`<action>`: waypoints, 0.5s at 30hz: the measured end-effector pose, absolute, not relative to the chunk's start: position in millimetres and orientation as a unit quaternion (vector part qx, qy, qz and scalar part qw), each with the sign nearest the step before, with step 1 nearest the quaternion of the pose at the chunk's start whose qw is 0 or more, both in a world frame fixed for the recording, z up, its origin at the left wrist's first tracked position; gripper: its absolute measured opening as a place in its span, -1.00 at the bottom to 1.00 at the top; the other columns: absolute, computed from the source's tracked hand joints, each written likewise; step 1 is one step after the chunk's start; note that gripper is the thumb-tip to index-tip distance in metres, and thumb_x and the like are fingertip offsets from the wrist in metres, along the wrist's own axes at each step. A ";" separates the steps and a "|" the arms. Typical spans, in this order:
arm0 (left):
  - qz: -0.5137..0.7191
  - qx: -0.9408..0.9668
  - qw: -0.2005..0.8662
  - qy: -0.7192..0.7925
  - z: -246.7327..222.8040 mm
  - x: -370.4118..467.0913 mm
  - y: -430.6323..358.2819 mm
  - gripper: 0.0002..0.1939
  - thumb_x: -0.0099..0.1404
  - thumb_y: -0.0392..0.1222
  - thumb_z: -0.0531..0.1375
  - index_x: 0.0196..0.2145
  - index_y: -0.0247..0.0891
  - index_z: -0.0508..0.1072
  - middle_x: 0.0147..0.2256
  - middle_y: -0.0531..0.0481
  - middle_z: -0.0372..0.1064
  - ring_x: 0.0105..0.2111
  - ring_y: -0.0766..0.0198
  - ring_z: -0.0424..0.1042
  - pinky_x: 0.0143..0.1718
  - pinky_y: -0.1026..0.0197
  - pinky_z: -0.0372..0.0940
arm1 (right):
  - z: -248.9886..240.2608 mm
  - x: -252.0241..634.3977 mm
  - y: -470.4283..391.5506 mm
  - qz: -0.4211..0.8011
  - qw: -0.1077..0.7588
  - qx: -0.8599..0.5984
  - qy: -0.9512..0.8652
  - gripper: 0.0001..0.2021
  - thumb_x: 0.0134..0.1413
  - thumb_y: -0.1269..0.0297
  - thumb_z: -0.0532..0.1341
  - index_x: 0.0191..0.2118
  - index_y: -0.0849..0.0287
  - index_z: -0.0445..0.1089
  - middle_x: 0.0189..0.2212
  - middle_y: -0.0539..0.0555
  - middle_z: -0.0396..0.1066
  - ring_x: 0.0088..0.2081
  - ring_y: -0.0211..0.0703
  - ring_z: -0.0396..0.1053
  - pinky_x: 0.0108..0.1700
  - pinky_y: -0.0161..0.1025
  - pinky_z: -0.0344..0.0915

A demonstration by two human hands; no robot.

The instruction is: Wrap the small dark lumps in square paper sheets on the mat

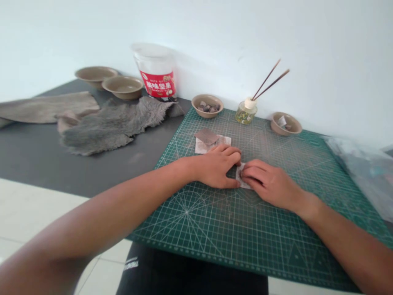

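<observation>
A small whitish piece of paper or cloth [243, 183] lies on the green cutting mat [196, 241] between my hands. My left hand [219, 167] rests on the mat, thumb and fingers spread apart, with its thumb tip at the left edge of the piece. The fingers of my right hand [267, 180] are pressed together on top of that piece; whatever may be beneath the fingertips is hidden. Beyond my left hand, a brown square [206, 136] overlaps a larger white, stained sheet [225, 140].
Along the wall stand a bowl of dark pieces [207, 114], a diffuser with two sticks [246, 111] and a bowl with scraps [286, 130]. Grey rags [107, 127], two bowls [125, 95] and a clear tub [156, 76] are left. Plastic bags [365, 168] lie right.
</observation>
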State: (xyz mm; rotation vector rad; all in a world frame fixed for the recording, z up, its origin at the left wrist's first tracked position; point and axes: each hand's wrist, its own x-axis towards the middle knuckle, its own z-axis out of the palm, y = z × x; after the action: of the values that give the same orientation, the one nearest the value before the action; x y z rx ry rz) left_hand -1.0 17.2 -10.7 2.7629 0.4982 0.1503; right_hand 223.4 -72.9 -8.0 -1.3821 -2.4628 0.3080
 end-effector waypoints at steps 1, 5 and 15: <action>0.051 0.969 0.164 0.176 -10.8 -1.0 17.3 -0.46 0.28 0.20 0.18 0.03 -0.24 0.27 0.28 -0.20 0.06 0.28 -0.10 0.02 0.28 -0.09 -0.05 | -7.9 223.4 -72.1 0.095 0.153 -0.494 -0.850 -0.85 0.34 0.30 0.10 -0.15 0.08 0.43 -0.08 0.09 0.45 -0.14 -0.10 0.45 -0.07 -0.14 0.37; 0.052 0.969 0.162 0.178 -10.9 -1.2 17.8 -0.47 0.28 0.19 0.18 0.01 -0.25 0.28 0.28 -0.21 0.06 0.28 -0.11 0.01 0.28 -0.08 -0.05 | -5.3 229.3 -69.1 0.074 0.158 -0.524 -0.833 -0.91 0.31 0.30 0.15 -0.20 0.10 0.41 -0.20 0.08 0.46 -0.18 -0.08 0.45 -0.09 -0.12 0.37; 0.053 0.968 0.164 0.181 -10.0 -1.8 16.9 -0.47 0.27 0.19 0.18 0.03 -0.24 0.29 0.28 -0.20 0.06 0.29 -0.12 0.00 0.28 -0.09 -0.06 | -2.8 228.9 -68.5 0.075 0.154 -0.514 -0.841 -0.87 0.32 0.30 0.13 -0.20 0.09 0.43 -0.18 0.08 0.47 -0.17 -0.08 0.45 -0.08 -0.10 0.38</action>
State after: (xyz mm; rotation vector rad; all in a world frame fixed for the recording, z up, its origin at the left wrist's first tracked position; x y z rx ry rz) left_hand -1.8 16.9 -10.0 2.7608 0.5168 0.1514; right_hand 228.9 -68.5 -2.8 -1.4727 -2.4100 0.2138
